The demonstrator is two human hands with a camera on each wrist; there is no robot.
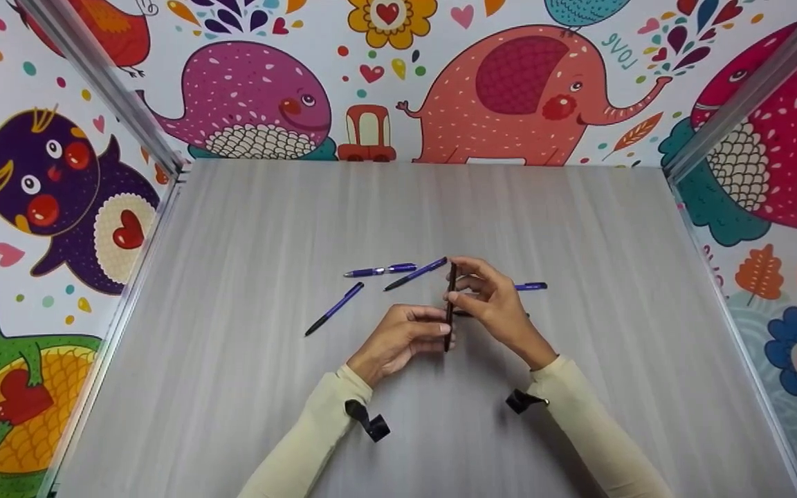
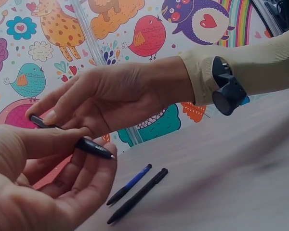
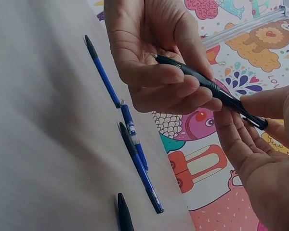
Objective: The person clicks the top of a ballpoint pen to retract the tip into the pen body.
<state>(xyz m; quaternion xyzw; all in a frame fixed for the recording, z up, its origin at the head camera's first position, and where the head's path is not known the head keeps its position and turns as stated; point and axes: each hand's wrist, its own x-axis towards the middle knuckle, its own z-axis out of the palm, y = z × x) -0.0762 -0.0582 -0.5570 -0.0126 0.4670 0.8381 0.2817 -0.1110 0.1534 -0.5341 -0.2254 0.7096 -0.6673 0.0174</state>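
Note:
A black pen (image 1: 449, 315) is held between both hands above the middle of the table, its tip pointing toward the person. My left hand (image 1: 402, 337) pinches its lower part near the tip, thumb on one side and fingers on the other. At the upper end, my right hand (image 1: 499, 301) grips the same pen with thumb and fingertips. The pen's pointed tip (image 2: 98, 148) shows past the left fingers in the left wrist view. Beneath the right hand lies another black pen (image 2: 137, 196), mostly covered in the head view, alongside a blue pen (image 1: 531, 286).
Left of the hands, a blue pen (image 1: 335, 309) lies slanted on the grey table (image 1: 267, 228). Farther back are a blue pen with a silvery middle (image 1: 380, 270) and a blue-and-black pen (image 1: 416, 274). Walls with cartoon animals and metal posts (image 1: 730, 104) enclose the table.

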